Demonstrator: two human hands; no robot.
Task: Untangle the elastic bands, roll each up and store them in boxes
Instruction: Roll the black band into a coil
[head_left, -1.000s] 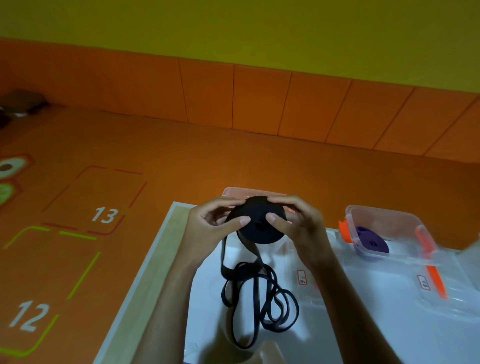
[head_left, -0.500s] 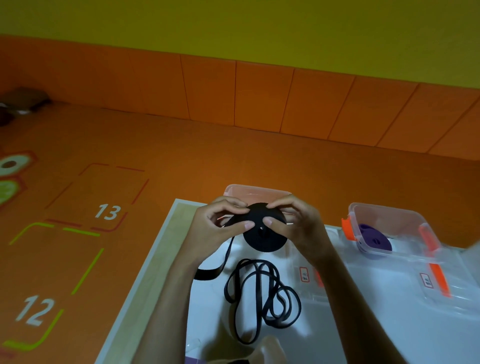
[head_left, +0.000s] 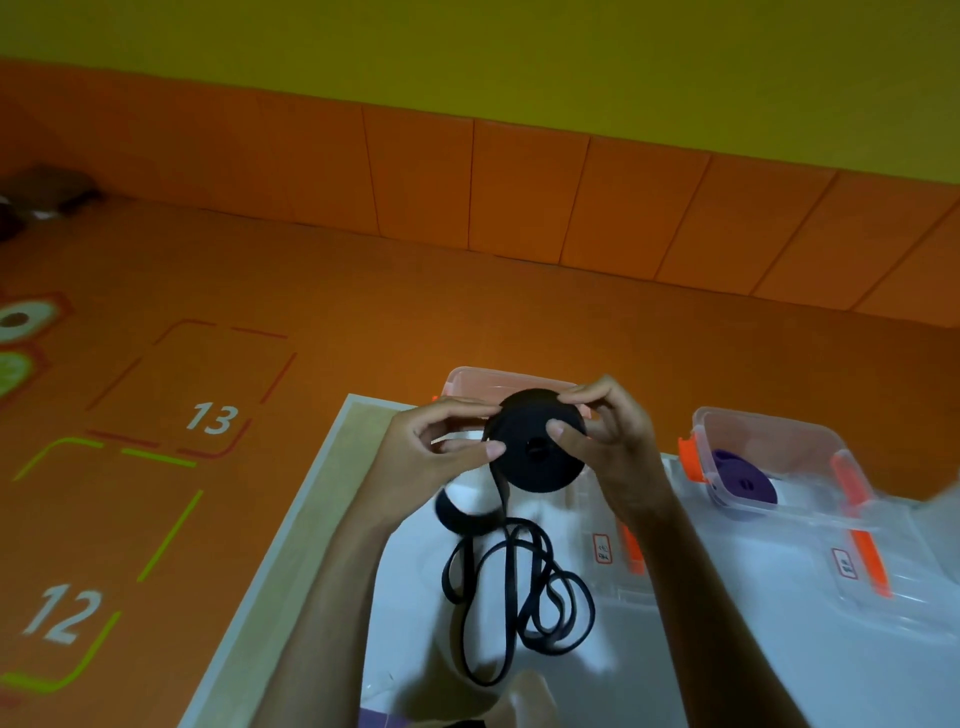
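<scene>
Head view, nearest me: the loose black band (head_left: 519, 603) lies in tangled loops on the white table (head_left: 415, 649), between my two forearms. One strand rises from the loops, through a blurred fold at the left, up to the black roll (head_left: 535, 452), which I hold in the air above the table with its flat face turned toward me. My left hand (head_left: 431, 457) pinches the roll's left edge, thumb below and forefinger on top. My right hand (head_left: 618, 447) grips the roll's right side, thumb pressed on the flat face just beside the centre hole, fingers curled over the top rim. Both hands are clamped on the roll. Just right of the loops, partly under my right forearm, a clear lid (head_left: 605, 577) with an orange latch and a small label lies flat on the table. Farther right a second clear lid (head_left: 810, 582) lies in front of an open clear box (head_left: 810, 441) with orange latches; a purple roll (head_left: 743, 478) lies inside it. Behind my hands stands another clear box (head_left: 478, 379), mostly hidden; I cannot tell what is in it. Beyond the table is the orange floor (head_left: 363, 291), with outlines numbered 12 and 13 at the left, then orange wall padding (head_left: 519, 187) and a yellow wall (head_left: 519, 52)
</scene>
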